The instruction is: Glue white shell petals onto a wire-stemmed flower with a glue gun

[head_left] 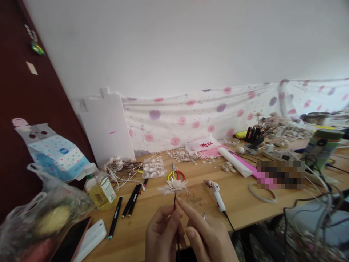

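Observation:
A white artificial flower (174, 186) with thin pointed petals stands upright on a dark stem (175, 201) at the lower middle. My left hand (163, 233) is closed, pinching the stem below the flower head between thumb and fingers. Beside it, my right hand (208, 236) has its index finger stretched out, its tip at the stem just under the petals. The right thumb is apart from that finger; its other fingers are partly hidden. Behind the flower lie pliers (174, 173) with red and yellow handles. A white glue gun (216, 193) rests right of the flower.
Black markers (115, 217), a bottle of yellow liquid (100, 187) and a phone (71, 240) lie on the left. A clear box (154, 167) holds pale pieces. Rightward are a white roll (235, 162), a ring (262, 193), a green bottle (320, 147) and tangled cables.

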